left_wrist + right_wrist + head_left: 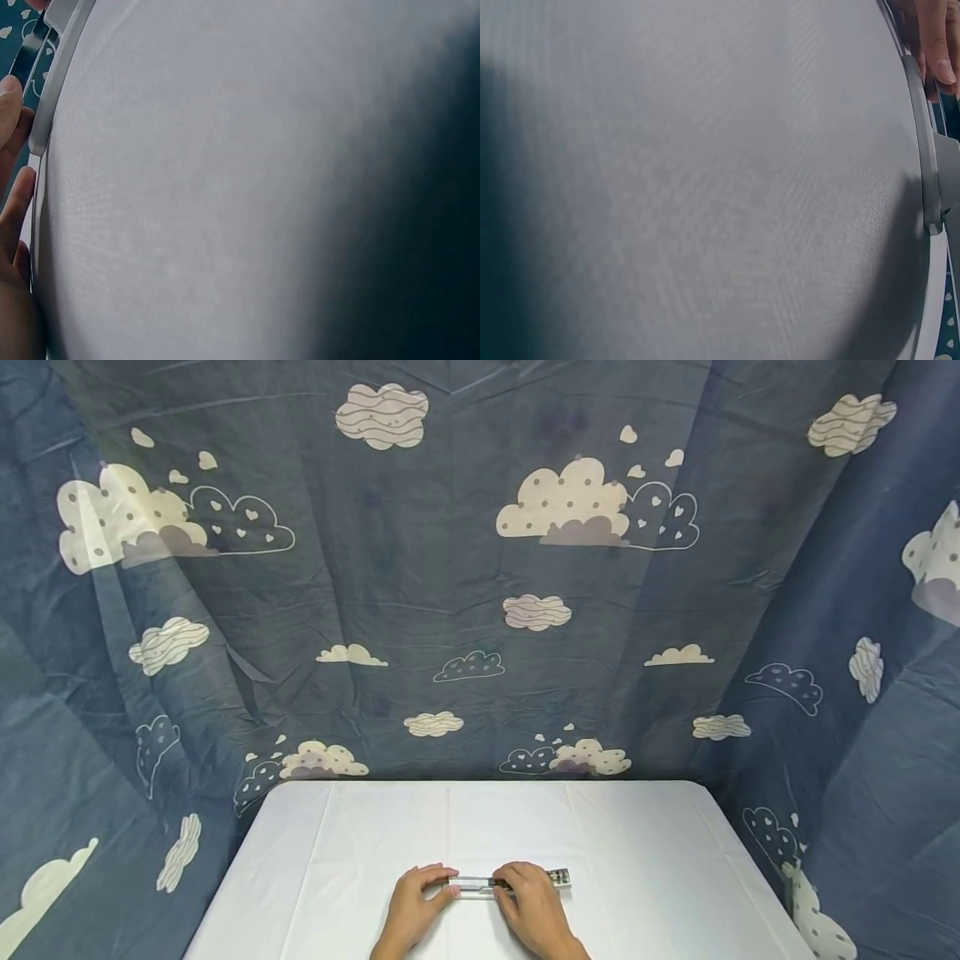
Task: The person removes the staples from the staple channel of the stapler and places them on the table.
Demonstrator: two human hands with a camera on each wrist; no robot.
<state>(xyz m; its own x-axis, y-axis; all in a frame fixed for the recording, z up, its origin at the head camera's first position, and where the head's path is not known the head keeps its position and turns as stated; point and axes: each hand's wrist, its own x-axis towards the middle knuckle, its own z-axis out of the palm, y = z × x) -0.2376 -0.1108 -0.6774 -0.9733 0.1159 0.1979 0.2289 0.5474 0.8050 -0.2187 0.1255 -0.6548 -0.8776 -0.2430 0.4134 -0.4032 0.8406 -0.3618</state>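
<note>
In the head view, a slim grey-and-silver stapler [474, 884] lies lengthwise on the white table, apparently with its top swung back. The left hand [414, 900] pinches its left end between thumb and fingers. Over the middle sits the right hand [534, 906], gripping it with bent fingers beside a small dark part. A patterned end piece [559, 877] sticks out past the right hand. The left wrist view catches the grey base [60, 82] and fingers at the left edge. At the right edge of the right wrist view, the base [927, 150] shows below a hand's fingertips.
A white cloth with fold lines covers the table [360, 835]. Dark blue curtains [450, 560] with cloud prints hang behind it and along both sides. The table's far edge meets the back curtain.
</note>
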